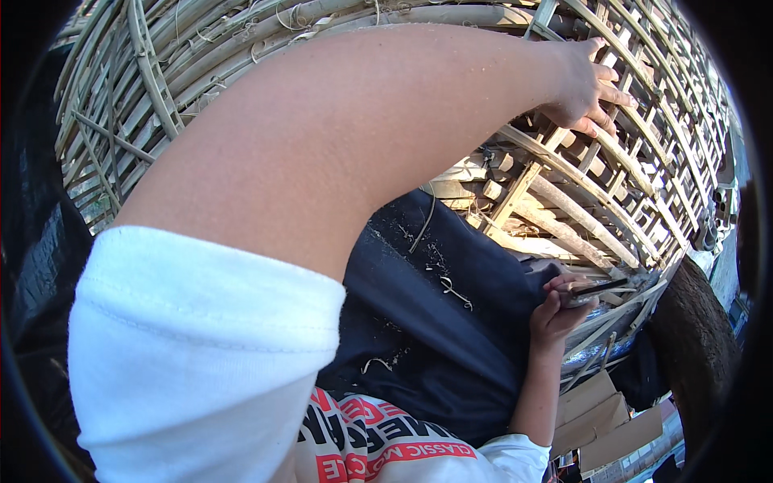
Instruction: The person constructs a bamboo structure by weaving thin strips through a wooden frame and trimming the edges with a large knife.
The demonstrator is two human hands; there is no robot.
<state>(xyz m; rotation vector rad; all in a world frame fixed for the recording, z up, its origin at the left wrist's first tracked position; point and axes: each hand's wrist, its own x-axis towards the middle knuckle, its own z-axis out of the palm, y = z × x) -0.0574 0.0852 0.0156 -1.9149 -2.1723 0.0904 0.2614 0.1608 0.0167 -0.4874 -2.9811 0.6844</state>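
Observation:
My left arm stretches across the view, and my left hand (592, 95) rests on a lattice of woven bamboo strips (596, 189) at the upper right. Its fingers are spread over the slats and hold nothing. Lower down on the right, my right hand (554, 312) is closed around what looks like a knife (600, 287) with a narrow dark blade. That blade points right, near the lower edge of the lattice; the grip is mostly hidden by my fingers. Dark cloth (443, 298) covers my lap, with thin curled shavings (456, 293) scattered on it.
Long bamboo poles and strips (201, 48) curve along the far side and the left. Beyond my right hand stands a thick dark brown log or post (694, 330). Open cardboard flaps (600, 423) lie at the lower right, close to my right forearm.

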